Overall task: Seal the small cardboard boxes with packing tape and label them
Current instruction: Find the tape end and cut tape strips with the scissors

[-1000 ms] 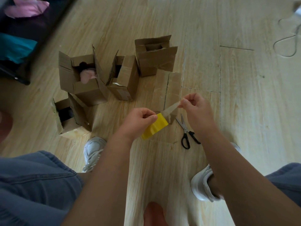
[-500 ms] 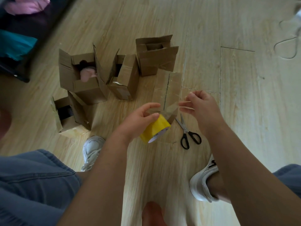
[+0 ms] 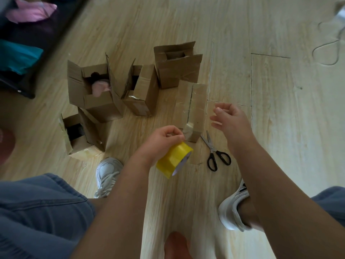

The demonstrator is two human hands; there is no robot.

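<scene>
- The left hand [image 3: 160, 141] grips a yellow tape roll [image 3: 174, 159] from above, its fingers curled round the roll, which hangs just below and right of the knuckles.
- The right hand [image 3: 229, 120] hovers with loose, spread fingers and nothing visibly in it.
- Between the two hands, just beyond the left fingertips, a closed box [image 3: 193, 107] lies with its flaps folded together. A pale scrap of tape [image 3: 187, 128] sits on its near end.
- Black-handled scissors [image 3: 214, 152] lie on the floor under the right wrist.
- Four open boxes [image 3: 93, 94] sit farther off, beyond and to the left of the left hand.
- The floor [image 3: 280, 137] is pale wood-look planking, with plank joints showing to the right of the right hand.
- Far beyond the left hand is dark furniture [image 3: 28, 53] carrying pink and teal cloth. Far beyond the right hand a white cable [image 3: 328, 51] loops on the planks.
- The furniture and the cable are cut off by the frame edges.
- One open box holds something pink that cannot be identified.
- I cannot tell whether a clear strand runs from the roll to the closed box.
</scene>
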